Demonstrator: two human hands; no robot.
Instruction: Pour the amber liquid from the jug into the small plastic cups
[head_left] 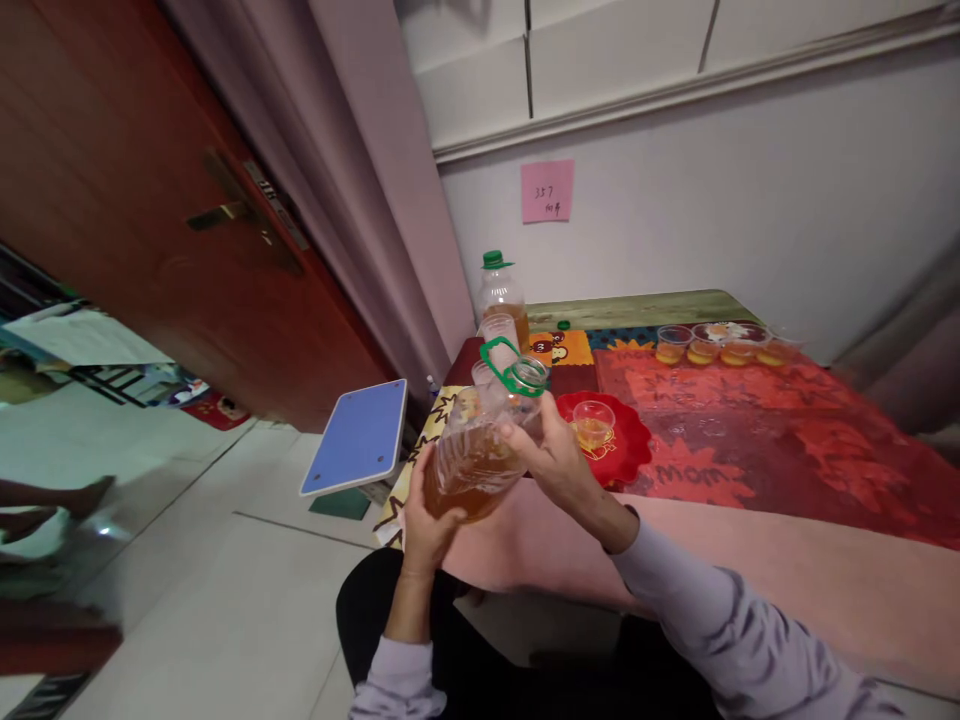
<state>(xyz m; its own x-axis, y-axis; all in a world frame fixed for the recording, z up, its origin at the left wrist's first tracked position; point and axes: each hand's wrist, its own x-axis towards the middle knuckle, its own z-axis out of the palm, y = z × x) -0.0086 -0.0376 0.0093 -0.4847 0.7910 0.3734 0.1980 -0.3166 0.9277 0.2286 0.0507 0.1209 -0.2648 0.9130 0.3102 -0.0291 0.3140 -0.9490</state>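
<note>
Left hand (pixel 430 517) grips the jug (pixel 474 472) low; right hand (pixel 556 455) clasps its shoulder; likely a pouring step; next move probably calls for steady aim at a cup (pixel 594 424).

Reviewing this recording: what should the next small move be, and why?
Probably bring the open mouth of the large bottle over the clear cup on the red plate, then tip gently. The left hand and right hand both hold the bottle, its uncapped mouth appears short of that cup, and the row of cups beyond already contains amber liquid.
</note>
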